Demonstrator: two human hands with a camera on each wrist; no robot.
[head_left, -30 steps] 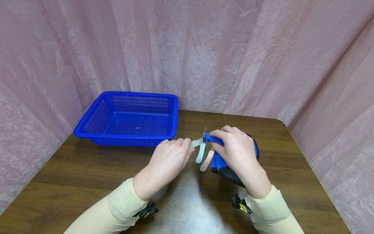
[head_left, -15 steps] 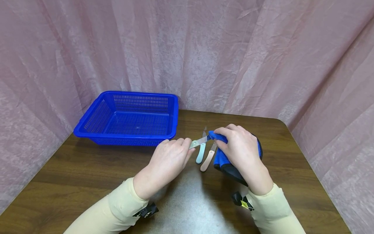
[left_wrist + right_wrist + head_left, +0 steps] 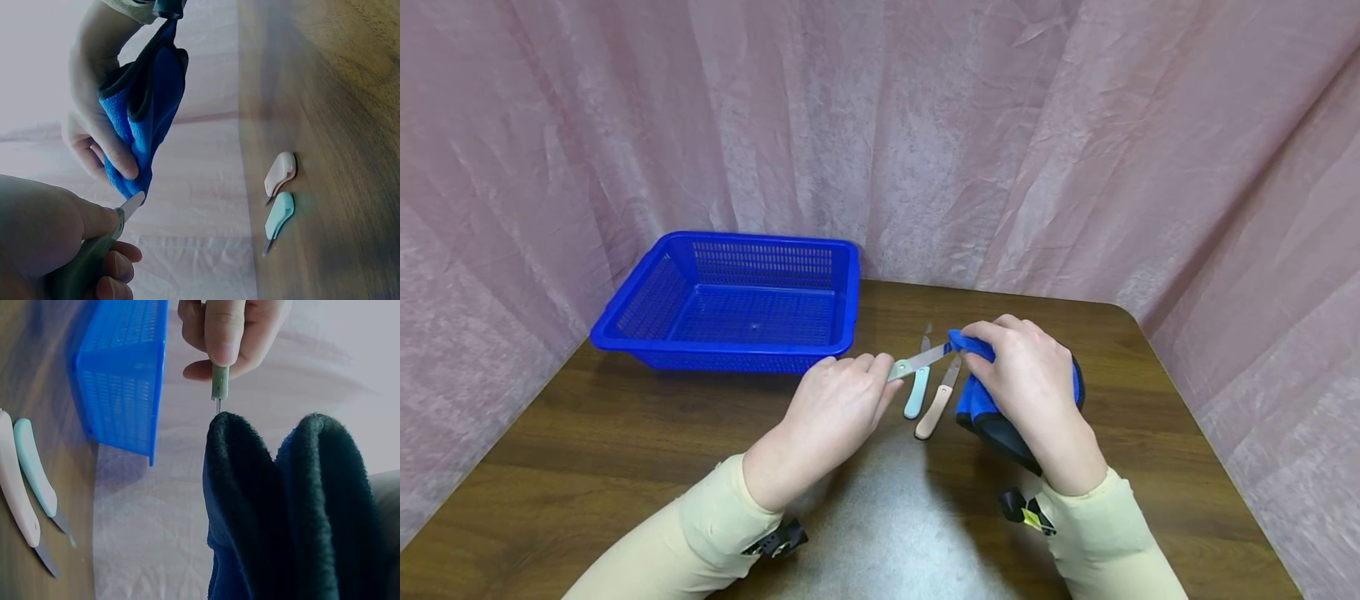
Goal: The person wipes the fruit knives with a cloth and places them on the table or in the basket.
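Observation:
My left hand (image 3: pixel 842 396) grips the green handle of a small knife (image 3: pixel 921 359), its blade pointing to the right. In my right hand (image 3: pixel 1030 379) is a folded blue cloth with black edging (image 3: pixel 979 402), pinched around the blade near its tip; the left wrist view shows the blade end against the cloth (image 3: pixel 153 103). On the table just below the held blade lie a knife with a mint handle (image 3: pixel 916 393) and a knife with a pink handle (image 3: pixel 933 412). Both lie with blades pointing away from me.
A blue plastic basket (image 3: pixel 722 348) stands at the back left of the wooden table (image 3: pixel 550 467), close to my left hand. Pink curtains (image 3: pixel 880 142) hang behind the table and along both sides.
My right hand has slid the cloth rightward along the blade toward the tip, and more of the blade now shows. The left hand and the knife have hardly moved.

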